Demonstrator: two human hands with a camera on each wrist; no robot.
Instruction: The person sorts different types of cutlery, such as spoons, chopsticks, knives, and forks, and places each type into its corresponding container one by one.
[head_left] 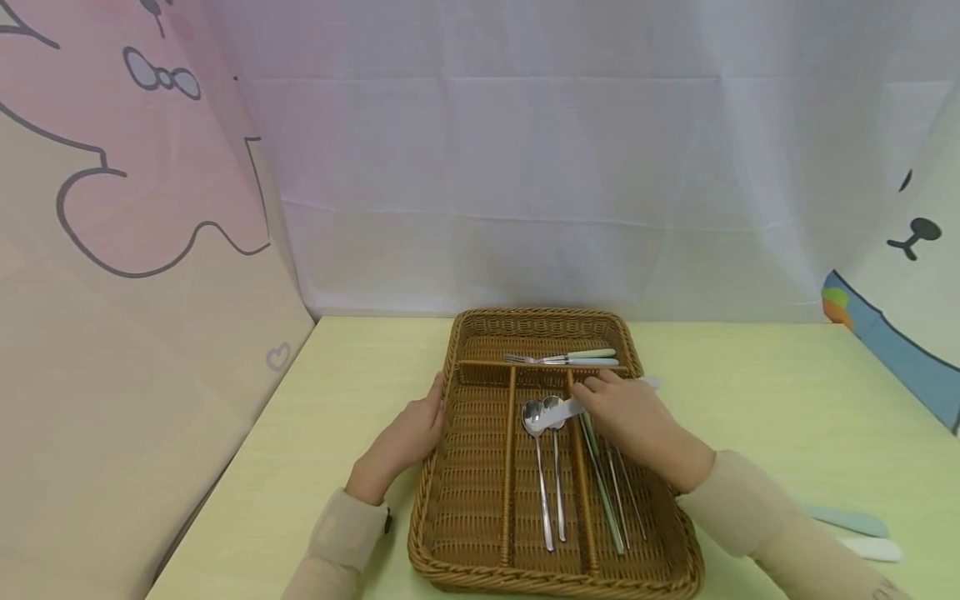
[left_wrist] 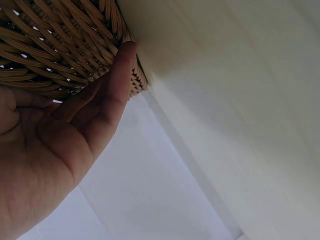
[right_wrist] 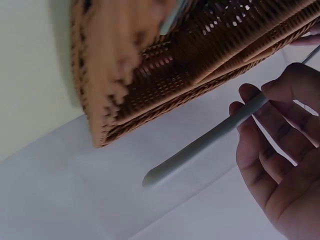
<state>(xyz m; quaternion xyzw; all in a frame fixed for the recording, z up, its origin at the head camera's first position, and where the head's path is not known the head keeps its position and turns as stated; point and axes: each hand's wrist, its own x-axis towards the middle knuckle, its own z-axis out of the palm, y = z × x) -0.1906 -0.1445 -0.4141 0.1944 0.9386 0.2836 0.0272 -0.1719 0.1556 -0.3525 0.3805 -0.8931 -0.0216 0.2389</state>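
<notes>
A brown wicker cutlery tray (head_left: 510, 575) with dividers stands in front of me. My left hand (head_left: 408, 433) rests along its left side, fingers extended against the woven wall (left_wrist: 55, 45) in the left wrist view. Over the right-hand compartment, my right hand (head_left: 626, 412) pinches a table knife (head_left: 562, 412) between thumb and fingers. Its pale handle (right_wrist: 205, 142) points out past the fingers in the right wrist view; in the head view the blade overlaps two metal spoons (head_left: 545, 479). Green chopsticks (head_left: 602, 483) and thin metal sticks (head_left: 621, 492) lie under the right hand.
Two forks (head_left: 570, 360) with pale green and blue handles lie in the tray's back compartment. On the table at the right, a pale green handle (head_left: 851, 520) and a white handle (head_left: 873, 548) show beyond my right sleeve. A hanging cloth (head_left: 525, 192) borders the table's back edge.
</notes>
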